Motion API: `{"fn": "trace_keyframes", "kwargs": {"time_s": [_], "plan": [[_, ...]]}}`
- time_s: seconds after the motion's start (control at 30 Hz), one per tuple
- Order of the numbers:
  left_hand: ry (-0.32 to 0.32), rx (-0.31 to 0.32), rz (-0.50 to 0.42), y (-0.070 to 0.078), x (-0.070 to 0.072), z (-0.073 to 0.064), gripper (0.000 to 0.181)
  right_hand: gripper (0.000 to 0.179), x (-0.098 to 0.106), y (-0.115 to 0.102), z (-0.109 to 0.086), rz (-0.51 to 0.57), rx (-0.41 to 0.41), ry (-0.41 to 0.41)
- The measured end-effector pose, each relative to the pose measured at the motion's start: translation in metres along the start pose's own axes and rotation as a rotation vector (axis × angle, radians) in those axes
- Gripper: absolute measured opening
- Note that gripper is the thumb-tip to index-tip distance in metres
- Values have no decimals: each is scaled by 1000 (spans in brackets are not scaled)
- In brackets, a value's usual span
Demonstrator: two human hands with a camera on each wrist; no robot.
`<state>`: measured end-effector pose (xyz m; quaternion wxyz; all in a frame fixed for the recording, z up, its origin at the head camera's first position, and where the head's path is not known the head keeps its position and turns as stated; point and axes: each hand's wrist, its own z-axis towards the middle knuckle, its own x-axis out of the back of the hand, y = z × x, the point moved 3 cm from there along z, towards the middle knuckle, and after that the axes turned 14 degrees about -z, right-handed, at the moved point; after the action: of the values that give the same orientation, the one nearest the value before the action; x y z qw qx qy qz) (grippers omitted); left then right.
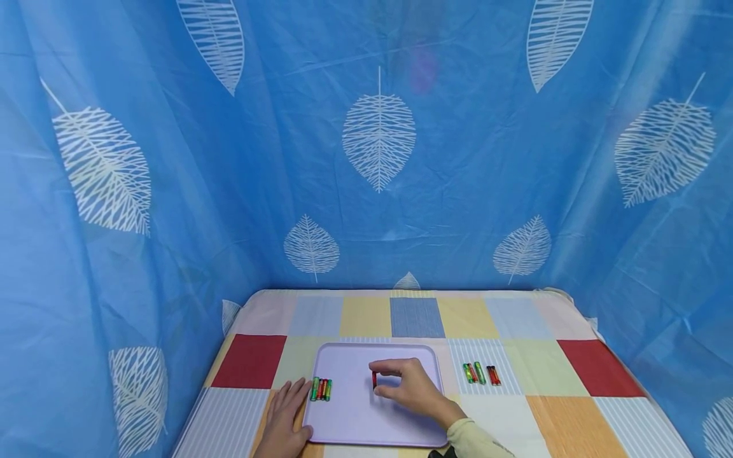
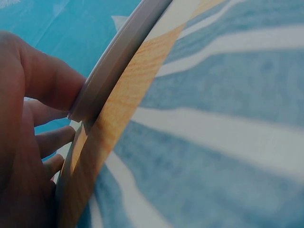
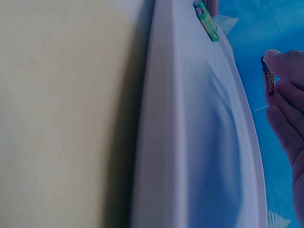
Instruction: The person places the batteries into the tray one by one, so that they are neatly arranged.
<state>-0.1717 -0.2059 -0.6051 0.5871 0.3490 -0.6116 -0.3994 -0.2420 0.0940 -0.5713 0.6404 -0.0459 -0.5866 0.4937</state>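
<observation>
In the head view my right hand (image 1: 415,387) holds a dark red battery (image 1: 375,380) upright between thumb and fingers, above the middle of a pale lilac tray (image 1: 349,416). Lettering on this battery shows in the right wrist view, where the fingertips pinch its two ends. My left hand (image 1: 285,420) lies along the tray's left side with fingers extended. Its thumb touches the tray's rim in the left wrist view. Close to those fingers, a row of several green and red batteries (image 1: 321,389) stands side by side at the tray's left edge.
Right of the tray, green and red batteries (image 1: 474,373) lie on the patchwork tablecloth (image 1: 561,362), with dark red batteries (image 1: 494,375) beside them. A blue curtain (image 1: 378,242) with white leaves encloses the back and sides. A small black object (image 1: 442,453) shows at the bottom edge.
</observation>
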Motion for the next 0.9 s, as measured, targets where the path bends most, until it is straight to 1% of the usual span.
{"fn": "trace_keyframes", "kwargs": {"time_s": [0.2,0.5,0.67,0.9], "plan": [[3,1,-1,1,0,-1,89,42,-19,-13,12,37,1,-9],[-2,10,13,1,-1,-1,88,43,-46,-25,29,78,-8,-51],[-10,10,13,2,1,0,88,44,-57,-30,36,33,11,-52],[19,-44,-4,1,0,-2,86,45,-68,-34,41,-70,17,-44]]}}
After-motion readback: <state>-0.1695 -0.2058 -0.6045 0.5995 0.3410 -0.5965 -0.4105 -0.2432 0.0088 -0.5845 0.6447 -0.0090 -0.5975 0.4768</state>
